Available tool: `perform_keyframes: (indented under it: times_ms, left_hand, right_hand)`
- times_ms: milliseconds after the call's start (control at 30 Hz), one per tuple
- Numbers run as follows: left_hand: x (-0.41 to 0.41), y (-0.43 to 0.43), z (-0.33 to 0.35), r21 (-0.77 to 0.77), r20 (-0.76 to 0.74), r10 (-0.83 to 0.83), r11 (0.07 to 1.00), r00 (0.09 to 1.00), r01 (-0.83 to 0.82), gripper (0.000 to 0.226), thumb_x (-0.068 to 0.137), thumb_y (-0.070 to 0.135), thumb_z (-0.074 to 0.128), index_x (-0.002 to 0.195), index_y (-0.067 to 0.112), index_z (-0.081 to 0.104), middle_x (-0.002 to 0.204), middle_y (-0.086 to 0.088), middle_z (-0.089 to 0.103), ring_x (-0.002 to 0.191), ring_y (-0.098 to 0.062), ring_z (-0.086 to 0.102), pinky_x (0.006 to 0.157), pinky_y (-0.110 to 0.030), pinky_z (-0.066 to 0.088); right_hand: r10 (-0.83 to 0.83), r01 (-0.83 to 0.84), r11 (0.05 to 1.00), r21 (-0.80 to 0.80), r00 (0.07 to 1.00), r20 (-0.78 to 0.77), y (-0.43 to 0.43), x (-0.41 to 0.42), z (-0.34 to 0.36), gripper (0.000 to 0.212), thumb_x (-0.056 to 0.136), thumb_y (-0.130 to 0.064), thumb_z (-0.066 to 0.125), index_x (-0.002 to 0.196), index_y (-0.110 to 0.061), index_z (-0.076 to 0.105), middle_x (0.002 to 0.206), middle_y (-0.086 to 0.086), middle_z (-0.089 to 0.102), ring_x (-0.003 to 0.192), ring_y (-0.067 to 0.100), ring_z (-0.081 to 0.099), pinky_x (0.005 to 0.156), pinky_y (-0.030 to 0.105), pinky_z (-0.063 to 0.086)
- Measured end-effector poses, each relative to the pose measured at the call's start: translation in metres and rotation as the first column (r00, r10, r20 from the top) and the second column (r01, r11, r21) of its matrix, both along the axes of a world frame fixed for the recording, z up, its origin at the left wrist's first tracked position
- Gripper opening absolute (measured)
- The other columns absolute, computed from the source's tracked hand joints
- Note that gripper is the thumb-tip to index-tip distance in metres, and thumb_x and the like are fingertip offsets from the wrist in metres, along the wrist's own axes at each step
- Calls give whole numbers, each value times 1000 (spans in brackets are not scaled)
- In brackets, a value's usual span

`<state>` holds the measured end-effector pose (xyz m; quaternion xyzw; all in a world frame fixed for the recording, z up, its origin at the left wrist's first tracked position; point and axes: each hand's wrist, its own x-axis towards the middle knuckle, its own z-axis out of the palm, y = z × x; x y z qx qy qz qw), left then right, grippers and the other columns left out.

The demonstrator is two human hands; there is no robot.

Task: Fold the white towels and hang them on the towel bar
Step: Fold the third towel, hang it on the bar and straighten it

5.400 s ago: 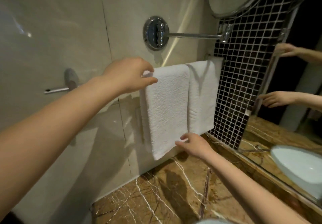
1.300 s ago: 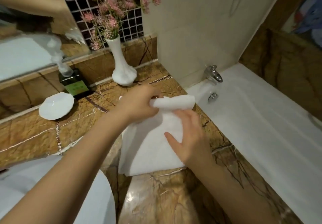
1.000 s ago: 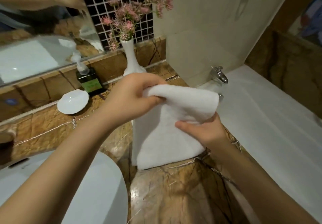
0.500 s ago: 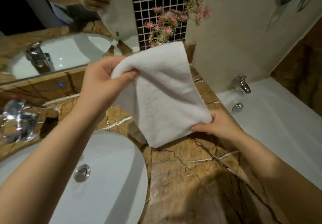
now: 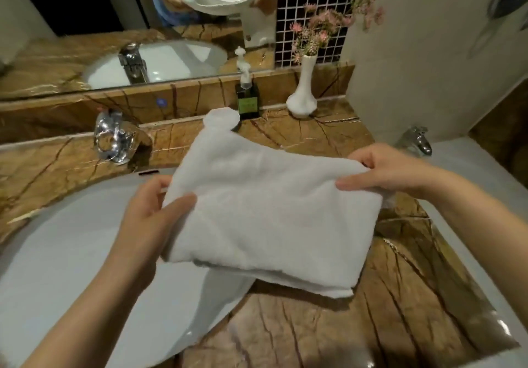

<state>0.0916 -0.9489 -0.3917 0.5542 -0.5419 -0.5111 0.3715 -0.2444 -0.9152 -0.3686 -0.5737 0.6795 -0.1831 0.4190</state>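
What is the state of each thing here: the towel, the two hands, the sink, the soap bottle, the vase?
towel: folded, held up over the counter
left hand: gripping the towel's left edge
right hand: gripping the towel's right edge
sink: looks dry, no water running
soap bottle: upright, by the back ledge
vase: upright, holding pink flowers

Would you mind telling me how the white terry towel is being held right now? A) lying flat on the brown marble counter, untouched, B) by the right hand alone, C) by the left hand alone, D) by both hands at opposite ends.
D: the left hand and right hand each pinch an end of the white terry towel, holding it above the white basin.
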Motion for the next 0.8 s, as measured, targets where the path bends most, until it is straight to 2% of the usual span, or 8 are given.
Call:
perform_keyframes:
  times_ms: [133, 267, 333, 433, 533, 633, 700, 800]
  left_hand:
    - [30, 71, -23, 40, 99, 51, 998, 994, -55, 25, 70, 32, 65, 93, 23, 58, 93, -3, 65, 80, -20, 64, 58, -32, 45]
    - [54, 127, -57, 105, 263, 75, 989, 962, -105, 14, 87, 21, 62, 96, 25, 53, 93, 7, 62, 80, -12, 62, 58, -27, 47]
    - [63, 146, -75, 89, 366, 62, 991, 929, -101, 15, 86, 25, 61, 98, 28, 51, 95, 12, 61, 80, -9, 61, 61, -28, 48]
    - [72, 162, -92, 30, 513, 29, 998, 858, -51, 22, 84, 29, 62, 101, 25, 49, 95, 9, 61, 83, -17, 61, 63, -32, 47]
    - [72, 169, -88, -86, 720, 74, 996, 690, -16, 44, 77, 28, 69, 113, 24, 46, 106, 4, 56, 97, -22, 56, 66, -32, 42]
    - [63, 167, -81, -267, 831, 119, 942, 543, 202, 66, 68, 13, 73, 127, 21, 47, 123, -6, 50, 111, -28, 50, 82, -37, 46]
    - [49, 168, -76, -332, 816, 67, 868, 575, 370, 55, 70, 10, 72, 120, 22, 55, 122, -4, 53, 106, -26, 55, 74, -33, 48]
    - [23, 173, -73, -324, 761, -108, 791, 640, 519, 28, 82, 25, 61, 110, 25, 61, 109, 6, 61, 95, -17, 60, 66, -27, 48]
  right_hand:
    - [176, -148, 977, 156, 968, -181, 27, 34, -11, 34, 70, -40, 81, 77, -10, 67, 74, -6, 63, 71, 11, 59, 63, 25, 42]
    - [298, -230, 942, 243, 908, -296, 50, 73, -49, 33, 78, -36, 74, 87, -5, 68, 86, 4, 66, 78, 19, 60, 65, 30, 42]
    - [323, -248, 943, 222, 843, -430, 60, 89, -70, 33, 77, -38, 72, 88, -7, 69, 88, 7, 67, 77, 20, 59, 62, 30, 41]
    - [293, -261, 955, 142, 755, -587, 70, 105, -91, 25, 73, -44, 70, 76, -19, 63, 76, -1, 60, 78, 23, 57, 61, 32, 42]
    - [231, -259, 964, 55, 725, -648, 75, 110, -95, 31, 72, -47, 70, 81, -19, 60, 75, -4, 56, 78, 23, 55, 60, 33, 43]
    - [202, -277, 961, -7, 716, -668, 79, 105, -91, 44, 70, -55, 69, 97, -22, 59, 91, -4, 60, 84, 20, 54, 66, 34, 47]
    - [185, -233, 973, -2, 779, -600, 82, 94, -84, 47, 71, -60, 68, 99, -25, 55, 86, -8, 56, 79, 15, 52, 63, 33, 44]
    - [209, -246, 969, 16, 785, -583, 85, 69, -75, 59, 70, -73, 59, 89, -17, 60, 74, -3, 56, 68, 15, 51, 57, 31, 35]
